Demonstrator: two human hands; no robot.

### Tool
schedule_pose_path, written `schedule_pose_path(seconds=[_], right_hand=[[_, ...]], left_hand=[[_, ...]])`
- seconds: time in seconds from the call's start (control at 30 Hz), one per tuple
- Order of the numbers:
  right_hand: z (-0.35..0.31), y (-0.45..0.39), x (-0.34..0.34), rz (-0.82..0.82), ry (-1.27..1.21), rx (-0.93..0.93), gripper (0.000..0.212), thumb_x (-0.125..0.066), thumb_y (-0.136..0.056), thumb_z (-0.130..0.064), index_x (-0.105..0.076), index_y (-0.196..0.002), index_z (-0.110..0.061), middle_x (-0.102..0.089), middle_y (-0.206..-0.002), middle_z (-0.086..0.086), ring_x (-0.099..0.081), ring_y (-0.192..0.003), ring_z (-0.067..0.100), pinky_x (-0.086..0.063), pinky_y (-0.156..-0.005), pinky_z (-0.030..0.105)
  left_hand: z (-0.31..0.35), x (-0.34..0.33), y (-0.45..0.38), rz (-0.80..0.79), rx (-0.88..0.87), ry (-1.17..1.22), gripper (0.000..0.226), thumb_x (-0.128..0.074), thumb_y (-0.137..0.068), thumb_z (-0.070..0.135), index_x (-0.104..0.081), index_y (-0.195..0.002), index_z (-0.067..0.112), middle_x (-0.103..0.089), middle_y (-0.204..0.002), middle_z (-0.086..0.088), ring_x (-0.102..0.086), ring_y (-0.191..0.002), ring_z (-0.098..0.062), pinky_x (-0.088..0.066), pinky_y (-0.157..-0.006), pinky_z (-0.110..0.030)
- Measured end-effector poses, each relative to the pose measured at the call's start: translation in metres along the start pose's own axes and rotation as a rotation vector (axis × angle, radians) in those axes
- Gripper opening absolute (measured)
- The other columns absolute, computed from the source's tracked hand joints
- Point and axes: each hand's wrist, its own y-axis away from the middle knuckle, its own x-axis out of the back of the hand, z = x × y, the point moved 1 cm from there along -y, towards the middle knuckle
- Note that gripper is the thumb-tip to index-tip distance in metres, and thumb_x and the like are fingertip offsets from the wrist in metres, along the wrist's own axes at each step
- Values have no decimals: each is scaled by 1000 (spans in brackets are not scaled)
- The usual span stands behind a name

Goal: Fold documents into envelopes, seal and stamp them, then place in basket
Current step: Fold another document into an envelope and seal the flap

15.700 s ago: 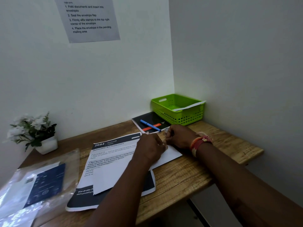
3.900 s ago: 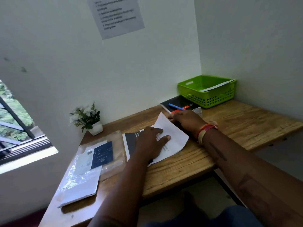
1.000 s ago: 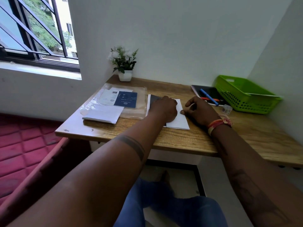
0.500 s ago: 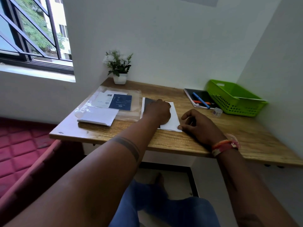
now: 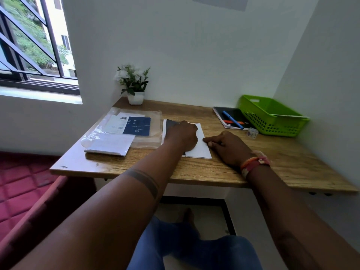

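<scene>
Sitting at a wooden desk (image 5: 194, 172) in a white corner, window (image 5: 35, 45) far left, red quilted seat (image 5: 23, 191) near left. Standing at the far edge: a small potted plant (image 5: 134, 84). Lying left of centre: a clear plastic sleeve (image 5: 136, 129) holding a blue booklet, with a white envelope (image 5: 111, 146) just near it. Resting far right: a dark notebook (image 5: 231, 117) carrying a blue pen (image 5: 232, 117), a small tape roll (image 5: 252, 132) beside it, and a green basket (image 5: 272, 115) against the right wall, a white sheet lying across its rim.

Pressing down mid-desk on the folded paper (image 5: 200, 147) with the left hand (image 5: 182, 136), fingers curled under, knuckles up, covering the paper's dark printed part. Touching the paper's right edge with the right hand (image 5: 228, 147), fingers bent and close together, tips at the crease; whether pinching or only pressing, cannot tell. Wearing red and orange bands (image 5: 253, 164) on the right wrist.
</scene>
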Motion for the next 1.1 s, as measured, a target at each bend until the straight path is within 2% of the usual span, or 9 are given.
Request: schedule_pose_path(seconds=[0.1,0.23,0.37,0.57,0.8,0.9,1.0,1.1], right_hand=[[1,-19,-2,-21,-6,-20,34,-49,-102,-33,-60,-134,-34,-60,-137,0,-56,-121,19,-38,-97,26],[1,-38,-2,-33,2,-22,35,-49,-103,-31,-60,-135,-29,-57,-142,-2,-53,-128,18,-38,-105,28],[5,-57,-5,-38,30,-35,35,-48,-103,-31,-59,-136,-29,-57,-142,-1,-53,-128,20,-37,-101,26],[10,-81,-11,-23,36,-69,34,-49,-102,-32,-61,-134,-30,-59,-140,-2,-55,-126,20,-41,-106,31],[9,-102,-13,-19,33,-94,35,-47,-103,-32,-62,-134,-28,-60,-138,-1,-56,-125,22,-41,-106,32],[9,-109,-14,6,35,-76,34,-48,-100,-40,-67,-126,-29,-65,-131,-1,-60,-117,21,-47,-101,34],[7,-115,-16,64,19,-47,25,-59,-94,-43,-72,-109,-27,-69,-116,-2,-61,-103,17,-51,-93,35],[7,-120,-17,102,-34,-66,10,-65,-92,-37,-65,-93,-27,-67,-103,-2,-57,-90,13,-48,-82,31]], left_hand=[[0,0,-1,-2,-1,8,46,-45,-101,19,-51,-146,20,-47,-148,-13,-52,-128,-30,-48,-105,-43],[-1,-3,-4,-3,9,37,47,-46,-100,20,-50,-147,23,-47,-150,-11,-51,-130,-30,-48,-106,-44],[-2,-4,-4,1,14,62,49,-46,-101,22,-47,-150,25,-45,-151,-10,-48,-133,-31,-44,-109,-43],[-2,-4,-5,8,8,44,49,-44,-101,23,-46,-150,27,-46,-150,-10,-47,-133,-32,-43,-110,-43],[-3,-5,-6,-18,20,88,50,-45,-102,23,-44,-152,26,-44,-150,-11,-47,-132,-32,-42,-110,-43],[-3,-6,-7,3,12,90,49,-46,-101,25,-47,-149,28,-48,-145,-9,-49,-129,-31,-43,-108,-41],[-4,-6,-9,28,13,105,48,-49,-100,26,-50,-147,27,-51,-142,-8,-51,-127,-30,-44,-105,-39],[-2,-6,-10,54,19,137,46,-51,-99,26,-52,-145,25,-53,-139,-9,-52,-124,-30,-45,-102,-39]])
